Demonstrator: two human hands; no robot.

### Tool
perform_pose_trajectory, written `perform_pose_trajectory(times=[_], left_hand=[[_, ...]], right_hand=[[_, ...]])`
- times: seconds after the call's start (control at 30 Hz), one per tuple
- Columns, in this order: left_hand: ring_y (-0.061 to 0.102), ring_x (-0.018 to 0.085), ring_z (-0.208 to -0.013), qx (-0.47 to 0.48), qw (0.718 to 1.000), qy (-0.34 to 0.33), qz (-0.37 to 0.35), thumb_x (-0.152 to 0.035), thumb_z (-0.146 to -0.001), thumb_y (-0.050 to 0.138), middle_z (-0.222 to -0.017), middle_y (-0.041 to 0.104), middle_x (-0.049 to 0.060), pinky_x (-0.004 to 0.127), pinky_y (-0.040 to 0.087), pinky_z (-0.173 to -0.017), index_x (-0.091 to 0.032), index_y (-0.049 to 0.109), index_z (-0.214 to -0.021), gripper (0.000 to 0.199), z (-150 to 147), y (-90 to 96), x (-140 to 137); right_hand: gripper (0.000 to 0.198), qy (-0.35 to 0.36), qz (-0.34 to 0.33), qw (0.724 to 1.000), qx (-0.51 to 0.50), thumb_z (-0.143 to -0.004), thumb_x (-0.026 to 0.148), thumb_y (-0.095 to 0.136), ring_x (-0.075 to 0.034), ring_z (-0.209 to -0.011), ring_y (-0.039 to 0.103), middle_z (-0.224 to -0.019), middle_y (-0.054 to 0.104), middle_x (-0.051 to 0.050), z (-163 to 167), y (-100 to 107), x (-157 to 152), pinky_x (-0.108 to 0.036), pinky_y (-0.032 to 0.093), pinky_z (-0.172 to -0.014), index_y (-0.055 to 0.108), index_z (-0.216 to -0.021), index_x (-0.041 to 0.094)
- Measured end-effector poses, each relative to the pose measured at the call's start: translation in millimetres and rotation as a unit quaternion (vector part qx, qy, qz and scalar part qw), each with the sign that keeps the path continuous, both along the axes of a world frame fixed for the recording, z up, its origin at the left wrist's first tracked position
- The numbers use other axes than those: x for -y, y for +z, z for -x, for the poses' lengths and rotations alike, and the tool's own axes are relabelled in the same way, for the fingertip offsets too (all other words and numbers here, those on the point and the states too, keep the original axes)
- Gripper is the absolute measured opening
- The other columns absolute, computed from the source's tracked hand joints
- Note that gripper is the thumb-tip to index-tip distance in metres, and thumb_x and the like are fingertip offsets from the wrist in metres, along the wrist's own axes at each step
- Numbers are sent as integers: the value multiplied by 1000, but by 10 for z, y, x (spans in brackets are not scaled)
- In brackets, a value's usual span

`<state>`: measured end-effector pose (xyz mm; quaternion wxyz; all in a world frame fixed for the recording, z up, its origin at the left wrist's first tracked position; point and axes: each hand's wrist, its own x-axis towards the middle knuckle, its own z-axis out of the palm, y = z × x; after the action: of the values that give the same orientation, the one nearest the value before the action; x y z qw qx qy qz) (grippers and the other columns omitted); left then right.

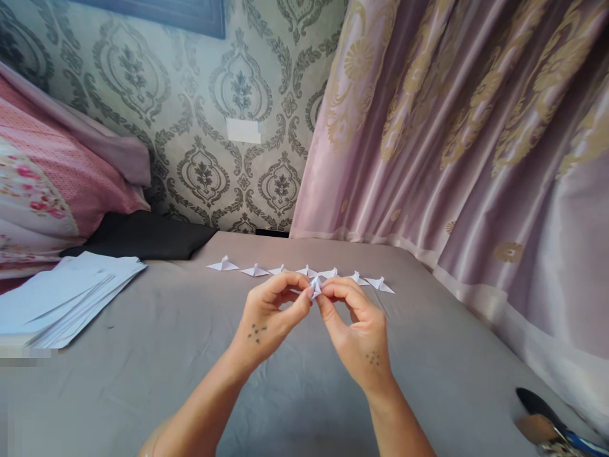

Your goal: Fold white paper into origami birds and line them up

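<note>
A small folded white paper piece (316, 287) is pinched between both hands above the middle of the grey sheet. My left hand (272, 309) grips its left side with thumb and forefinger. On the opposite side, my right hand (358, 322) holds it the same way, fingertips closed. Just behind the hands, several white folded paper figures with pointed wings stand in a row, from one at the left end (223, 263) to another at the right end (379, 284). The fingers partly cover the held piece and some of the row.
A stack of white paper (57, 298) lies at the left, in front of a folded black cloth (143, 235). Pink floral fabric (52, 178) hangs at the far left. Mauve curtains (428, 127) border the right. A dark object (540, 412) lies at the lower right.
</note>
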<state>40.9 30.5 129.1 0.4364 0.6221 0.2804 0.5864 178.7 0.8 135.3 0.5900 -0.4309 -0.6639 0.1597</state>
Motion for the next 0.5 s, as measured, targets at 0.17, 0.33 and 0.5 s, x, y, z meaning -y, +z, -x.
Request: perform_pose_trajectory(times=[0.17,0.33,0.5], left_hand=[[63,15,-75,29,1000,1,10,-22,-79,69,-82,67,4,28,55,-74,-16,65,-84,9,-5,-30,0],[63,15,-74,23,999,23,-11,-20,-78,69,-79,67,3,27,55,-72,-16,68,-81,5,-31,-3,32],[61,14,-77,-6,999,31,-43,-16,-81,65,-82,65,3,25,54,-74,-17,66,-80,1,-20,29,34]], right_hand=[[6,-15,2,1000,7,-86,21,60,-16,-86,60,-88,63,-2,-4,4,12,-31,50,-79,62,-81,23],[4,-29,-4,1000,-1,-86,20,60,-17,-89,61,-91,64,-3,12,-8,16,-31,50,-80,63,-84,23],[7,-34,-24,999,-2,-86,17,60,-17,-90,62,-93,65,-3,37,-21,18,-31,51,-81,64,-86,23]])
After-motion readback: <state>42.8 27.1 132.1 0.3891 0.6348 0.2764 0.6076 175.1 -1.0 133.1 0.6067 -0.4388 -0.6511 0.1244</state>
